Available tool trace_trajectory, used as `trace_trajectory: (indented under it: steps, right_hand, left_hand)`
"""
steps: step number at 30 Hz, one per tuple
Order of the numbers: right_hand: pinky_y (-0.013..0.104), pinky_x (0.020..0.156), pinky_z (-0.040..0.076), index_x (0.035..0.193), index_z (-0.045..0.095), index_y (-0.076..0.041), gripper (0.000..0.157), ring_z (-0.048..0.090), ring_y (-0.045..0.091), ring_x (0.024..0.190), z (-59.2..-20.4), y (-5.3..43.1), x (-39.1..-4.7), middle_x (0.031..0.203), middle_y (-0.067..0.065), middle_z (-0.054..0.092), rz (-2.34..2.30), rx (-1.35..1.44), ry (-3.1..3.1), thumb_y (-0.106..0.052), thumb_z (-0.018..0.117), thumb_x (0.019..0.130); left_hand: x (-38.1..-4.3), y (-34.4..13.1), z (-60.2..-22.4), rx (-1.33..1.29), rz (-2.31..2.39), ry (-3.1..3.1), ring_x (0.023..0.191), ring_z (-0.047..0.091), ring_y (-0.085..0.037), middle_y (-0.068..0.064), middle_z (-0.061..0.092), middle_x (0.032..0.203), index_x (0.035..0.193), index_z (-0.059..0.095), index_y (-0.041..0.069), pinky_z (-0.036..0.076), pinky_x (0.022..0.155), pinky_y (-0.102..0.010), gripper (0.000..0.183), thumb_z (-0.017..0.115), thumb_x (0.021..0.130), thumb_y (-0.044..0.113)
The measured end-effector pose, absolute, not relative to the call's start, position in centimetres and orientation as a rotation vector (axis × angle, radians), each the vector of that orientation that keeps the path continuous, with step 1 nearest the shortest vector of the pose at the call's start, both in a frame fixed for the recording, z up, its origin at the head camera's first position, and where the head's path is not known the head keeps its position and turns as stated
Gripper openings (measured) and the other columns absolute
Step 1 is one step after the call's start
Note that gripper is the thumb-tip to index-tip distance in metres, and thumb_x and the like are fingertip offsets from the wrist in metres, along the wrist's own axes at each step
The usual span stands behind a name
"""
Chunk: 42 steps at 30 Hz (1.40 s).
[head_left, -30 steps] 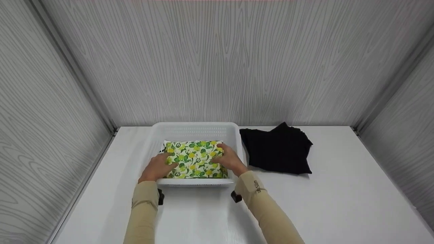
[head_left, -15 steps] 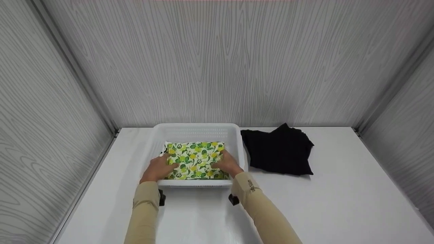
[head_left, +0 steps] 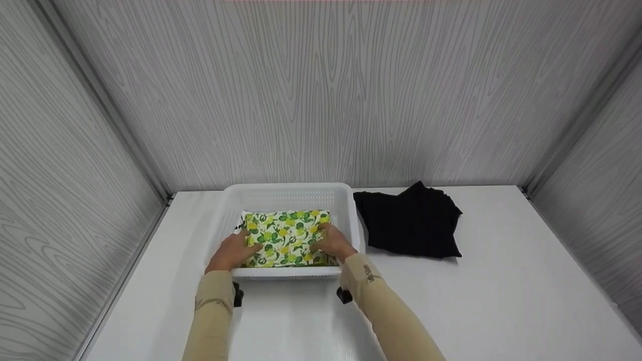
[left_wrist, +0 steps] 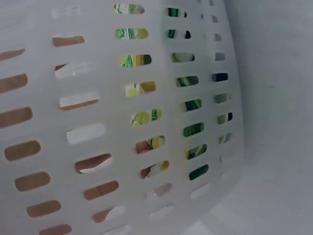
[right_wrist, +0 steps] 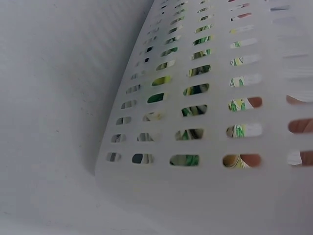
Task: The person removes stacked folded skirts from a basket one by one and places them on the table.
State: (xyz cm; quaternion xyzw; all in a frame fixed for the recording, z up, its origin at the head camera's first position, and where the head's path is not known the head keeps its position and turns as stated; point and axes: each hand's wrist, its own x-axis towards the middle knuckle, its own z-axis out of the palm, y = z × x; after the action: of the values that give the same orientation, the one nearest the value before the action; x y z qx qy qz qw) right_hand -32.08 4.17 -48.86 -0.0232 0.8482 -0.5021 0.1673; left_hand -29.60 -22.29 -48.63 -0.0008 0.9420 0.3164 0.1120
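1. Work piece: lemon cloth [head_left: 288,238], folded to a rectangle, lying flat in the white basket [head_left: 286,271], just below centre of the head frame. A sliver of a black-and-white layer [head_left: 239,226] shows at its left edge; can't tell if it's a separate piece.
2. Left hand [head_left: 230,250]: reaches over the basket's lower-left corner, thumb on top of the cloth, fingers along its left edge. Thumb and fingers moderately spread. Fingertips partly hidden, so can't tell whether it pinches or just presses.
3. Right hand [head_left: 335,243]: mirrors that at the right edge, thumb and index on the print, gap between them. Same caveat: contact clear, grip not.
4. Wrist views: mostly basket wall. Skin and yellow-green print show through the slots, so both hands are inside, close to the walls. No help on grip.
5. Step in hand, my read: seating and squaring the lemon cloth in the basket, both sides at once. Looks nearly done; it's flat, with no big folds on top.
6. Next move, if it's to let go: ease both thumbs off together, lift straight up, don't drag the edges. Walls are near the hands, so a knuckle could catch the rim.
7. Black cloth [head_left: 411,220]: right of the basket on the tabletop [head_left: 501,281], uneven outline, neither hand on it. Any work there would need the hands out first.
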Motion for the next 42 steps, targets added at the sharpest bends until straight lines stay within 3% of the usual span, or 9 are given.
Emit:
trace_trajectory:
  steps: [5,17,21,24,29,32,36,39,42]
  right_hand:
    - [0.045,0.093,0.05,0.14,0.05,0.003,0.061,0.057,0.029,0.103,-48.99,4.2,-32.01,0.137,0.022,0.054,-1.47,-0.112,2.392,-0.005,0.075,0.085]
    - [0.043,0.099,0.047,0.15,0.045,0.001,0.069,0.047,0.03,0.128,-48.93,4.25,-31.99,0.155,0.02,0.039,-1.495,-0.224,2.296,-0.003,0.075,0.088]
    - [0.033,0.079,0.05,0.153,0.043,-0.001,0.074,0.056,0.02,0.093,-49.04,4.02,-31.93,0.156,0.019,0.038,-1.476,-0.219,2.276,0.004,0.073,0.086]
    - [0.028,0.062,0.045,0.155,0.041,-0.003,0.077,0.048,0.014,0.065,-49.06,3.92,-31.95,0.155,0.019,0.039,-1.489,-0.213,2.239,0.01,0.07,0.084]
    - [0.025,0.055,0.039,0.155,0.039,-0.004,0.08,0.04,0.011,0.058,-49.05,3.82,-32.06,0.155,0.018,0.039,-1.485,-0.222,2.199,0.014,0.066,0.082]
    - [0.026,0.057,0.039,0.156,0.037,-0.002,0.082,0.04,0.014,0.062,-48.97,3.76,-32.06,0.158,0.017,0.036,-1.477,-0.238,2.208,0.015,0.065,0.081]
    - [0.028,0.072,0.042,0.158,0.032,0.0,0.085,0.052,0.019,0.101,-48.74,3.69,-31.88,0.162,0.016,0.031,-1.441,-0.287,2.261,0.015,0.064,0.081]
    - [0.029,0.08,0.043,0.159,0.026,0.0,0.087,0.035,0.022,0.139,-48.63,3.78,-31.84,0.164,0.016,0.026,-1.43,-0.353,2.286,0.016,0.062,0.081]
    - [0.03,0.074,0.043,0.16,0.021,0.001,0.088,0.023,0.027,0.149,-48.4,4.1,-31.89,0.166,0.016,0.021,-1.458,-0.42,2.279,0.018,0.058,0.082]
  left_hand:
    - [-29.54,-22.37,-48.31,-0.044,1.005,2.631,0.14,0.032,-0.053,-0.037,0.032,0.154,0.155,0.024,-0.01,0.033,0.11,-0.062,0.078,0.055,0.102,0.037]
    - [-29.99,-22.64,-48.18,-0.068,1.22,2.476,0.143,0.026,-0.053,-0.035,0.023,0.158,0.153,0.032,-0.008,0.031,0.112,-0.06,0.067,0.058,0.102,0.027]
    - [-29.95,-22.62,-48.45,-0.135,1.307,2.429,0.14,0.033,-0.05,-0.034,0.027,0.156,0.154,0.03,-0.008,0.036,0.11,-0.06,0.067,0.059,0.101,0.021]
    - [-29.89,-22.4,-48.67,-0.124,1.408,2.392,0.136,0.039,-0.048,-0.033,0.03,0.154,0.153,0.032,-0.009,0.04,0.106,-0.06,0.064,0.06,0.101,0.015]
    - [-29.87,-22.3,-48.68,-0.044,1.407,2.414,0.136,0.036,-0.047,-0.032,0.026,0.156,0.15,0.038,-0.007,0.038,0.107,-0.057,0.063,0.066,0.096,0.009]
    - [-30.09,-22.32,-48.57,-0.013,1.343,2.417,0.14,0.029,-0.049,-0.032,0.02,0.159,0.153,0.036,-0.006,0.035,0.11,-0.057,0.07,0.069,0.092,0.006]
    - [-30.33,-22.18,-48.42,-0.005,1.295,2.417,0.144,0.025,-0.048,-0.032,0.016,0.162,0.158,0.024,-0.006,0.034,0.11,-0.057,0.081,0.07,0.091,0.002]
    - [-30.31,-21.96,-48.2,-0.013,1.318,2.421,0.148,0.019,-0.045,-0.029,0.013,0.164,0.159,0.016,-0.006,0.032,0.112,-0.055,0.087,0.069,0.091,-0.001]
    - [-30.23,-21.72,-47.93,-0.003,1.365,2.423,0.147,0.022,-0.044,-0.026,0.01,0.165,0.16,0.012,-0.004,0.033,0.111,-0.053,0.088,0.066,0.091,-0.002]
